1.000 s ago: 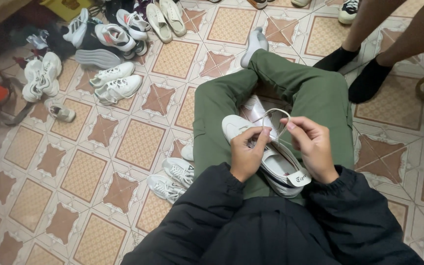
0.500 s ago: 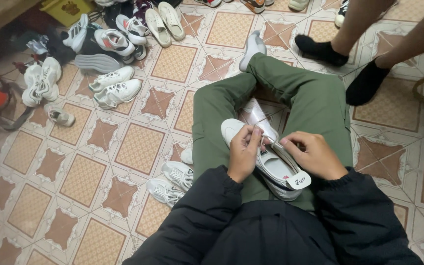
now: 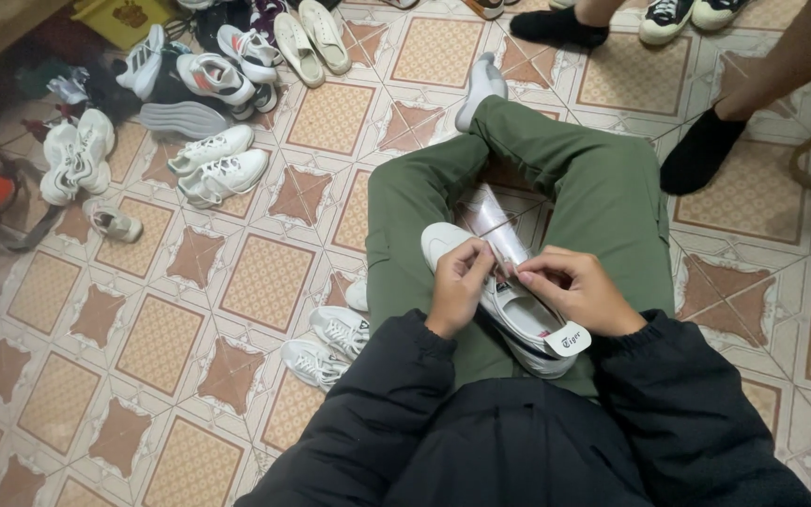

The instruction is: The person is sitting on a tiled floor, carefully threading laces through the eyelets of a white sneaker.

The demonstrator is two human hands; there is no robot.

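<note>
A white sneaker (image 3: 509,305) rests on the lap, on green trousers (image 3: 603,188). The left hand (image 3: 459,284) and right hand (image 3: 573,289) each pinch its lace (image 3: 509,269). Beyond, 2 white sneakers (image 3: 216,164) lie on the tiled floor (image 3: 265,282).

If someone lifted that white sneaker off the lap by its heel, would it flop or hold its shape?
The white sneaker would probably hold its shape, since its rubber sole looks thick. It likely feels light, being low and slim. Its lace, pinched by the left hand and right hand, would dangle limply.
</note>
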